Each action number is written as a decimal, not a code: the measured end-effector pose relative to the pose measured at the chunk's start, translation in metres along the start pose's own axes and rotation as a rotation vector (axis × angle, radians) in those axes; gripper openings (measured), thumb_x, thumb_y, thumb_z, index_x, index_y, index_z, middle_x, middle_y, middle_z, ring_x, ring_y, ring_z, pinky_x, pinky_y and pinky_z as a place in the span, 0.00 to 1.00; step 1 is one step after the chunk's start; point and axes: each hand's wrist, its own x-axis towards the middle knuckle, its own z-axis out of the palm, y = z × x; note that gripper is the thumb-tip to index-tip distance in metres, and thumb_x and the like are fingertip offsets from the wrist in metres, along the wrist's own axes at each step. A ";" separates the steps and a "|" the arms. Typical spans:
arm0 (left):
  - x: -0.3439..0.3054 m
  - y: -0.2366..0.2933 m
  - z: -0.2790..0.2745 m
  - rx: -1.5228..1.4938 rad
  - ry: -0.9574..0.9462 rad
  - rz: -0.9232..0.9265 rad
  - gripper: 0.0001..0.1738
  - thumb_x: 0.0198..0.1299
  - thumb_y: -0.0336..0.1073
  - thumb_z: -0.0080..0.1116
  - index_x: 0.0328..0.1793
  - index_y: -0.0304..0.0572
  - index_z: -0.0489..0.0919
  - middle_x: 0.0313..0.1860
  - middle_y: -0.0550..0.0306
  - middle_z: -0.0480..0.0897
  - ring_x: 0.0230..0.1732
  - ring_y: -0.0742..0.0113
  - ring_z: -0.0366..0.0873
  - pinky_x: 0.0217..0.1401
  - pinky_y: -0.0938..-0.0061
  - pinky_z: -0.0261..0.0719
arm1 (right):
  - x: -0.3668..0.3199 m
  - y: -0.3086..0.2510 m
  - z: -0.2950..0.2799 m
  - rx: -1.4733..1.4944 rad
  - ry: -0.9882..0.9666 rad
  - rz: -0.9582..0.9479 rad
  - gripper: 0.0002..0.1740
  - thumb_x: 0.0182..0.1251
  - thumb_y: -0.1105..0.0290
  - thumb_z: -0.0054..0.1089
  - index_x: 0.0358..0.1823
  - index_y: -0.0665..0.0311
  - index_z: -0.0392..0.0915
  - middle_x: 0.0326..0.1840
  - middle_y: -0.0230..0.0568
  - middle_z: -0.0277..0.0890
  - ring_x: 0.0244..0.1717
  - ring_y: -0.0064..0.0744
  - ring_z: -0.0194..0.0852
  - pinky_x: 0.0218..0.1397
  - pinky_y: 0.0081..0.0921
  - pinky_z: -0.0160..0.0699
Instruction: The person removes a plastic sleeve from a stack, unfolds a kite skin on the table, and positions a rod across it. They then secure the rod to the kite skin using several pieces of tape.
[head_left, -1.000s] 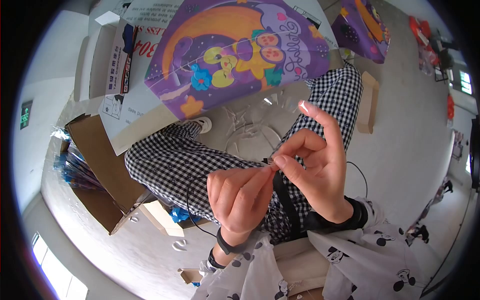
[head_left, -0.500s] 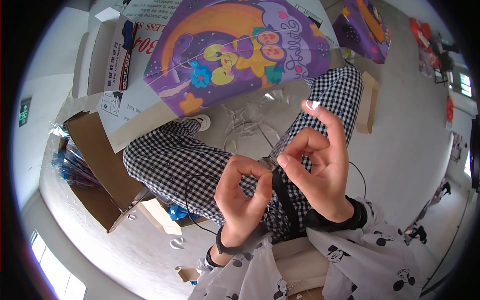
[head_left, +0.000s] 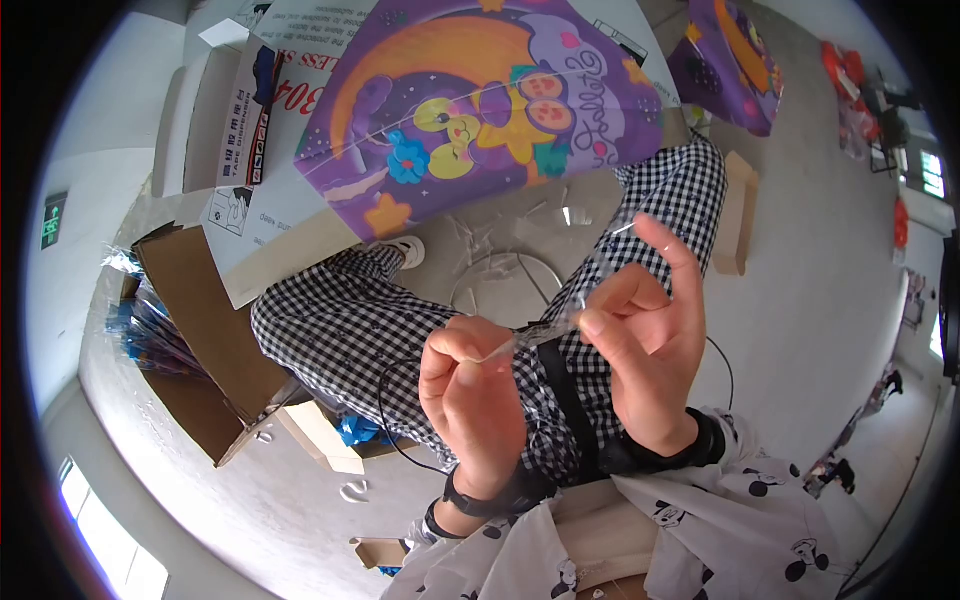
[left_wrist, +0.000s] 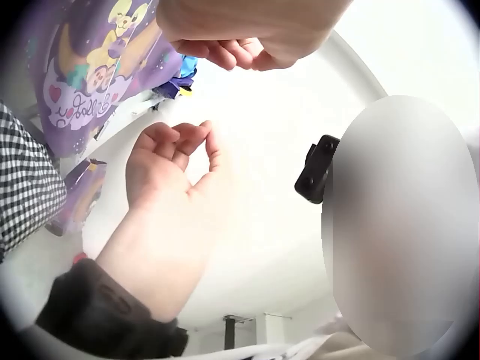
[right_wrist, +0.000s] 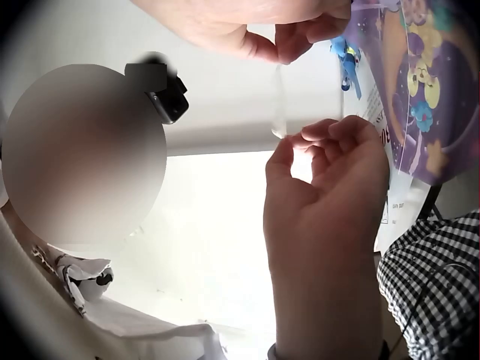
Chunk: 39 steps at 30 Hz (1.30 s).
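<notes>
A clear, thin strip (head_left: 545, 327) stretches between the two hands in the head view. My left hand (head_left: 472, 400) pinches one end between thumb and curled forefinger; my right hand (head_left: 652, 350) pinches the other. One finger of the right hand is raised, with a small shiny clear piece (head_left: 624, 228) at its tip. In the right wrist view the strip (right_wrist: 280, 105) shows faintly between the left hand (right_wrist: 326, 187) and the right hand (right_wrist: 277, 30). The left wrist view shows both hands, the right hand (left_wrist: 176, 187) below, the strip too washed out to see.
A purple printed bag (head_left: 470, 110) lies on a white printed board (head_left: 270, 240) ahead. Left of it stands a tape dispenser box (head_left: 240, 120). An open cardboard box (head_left: 205, 330) holds plastic-wrapped items. Checkered legs (head_left: 350, 310) flank a round clear object. Another purple bag (head_left: 735, 65) sits right.
The hands were close together at first; my left hand has turned and moved away to the left, and the clear strip now spans a visible gap. The right hand has shifted slightly right.
</notes>
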 end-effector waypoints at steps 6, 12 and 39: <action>0.007 0.004 -0.001 0.002 0.062 0.077 0.06 0.64 0.33 0.54 0.43 0.46 0.68 0.42 0.60 0.71 0.48 0.68 0.69 0.55 0.69 0.68 | 0.007 -0.002 -0.002 0.010 -0.094 0.189 0.44 0.57 0.79 0.70 0.72 0.66 0.53 0.32 0.33 0.74 0.33 0.18 0.73 0.41 0.17 0.71; 0.009 0.015 -0.015 0.131 0.009 0.121 0.07 0.63 0.29 0.54 0.44 0.47 0.67 0.45 0.58 0.72 0.50 0.65 0.70 0.59 0.65 0.69 | 0.009 0.003 -0.034 -0.306 -0.249 0.020 0.46 0.50 0.71 0.79 0.69 0.65 0.59 0.29 0.29 0.73 0.32 0.16 0.71 0.37 0.16 0.64; 0.033 0.099 -0.121 -0.303 0.183 0.132 0.20 0.59 0.23 0.47 0.59 0.38 0.73 0.55 0.52 0.79 0.61 0.56 0.74 0.66 0.54 0.70 | 0.052 -0.033 -0.193 0.126 0.395 0.073 0.08 0.72 0.66 0.58 0.42 0.62 0.76 0.30 0.23 0.59 0.29 0.16 0.53 0.34 0.18 0.53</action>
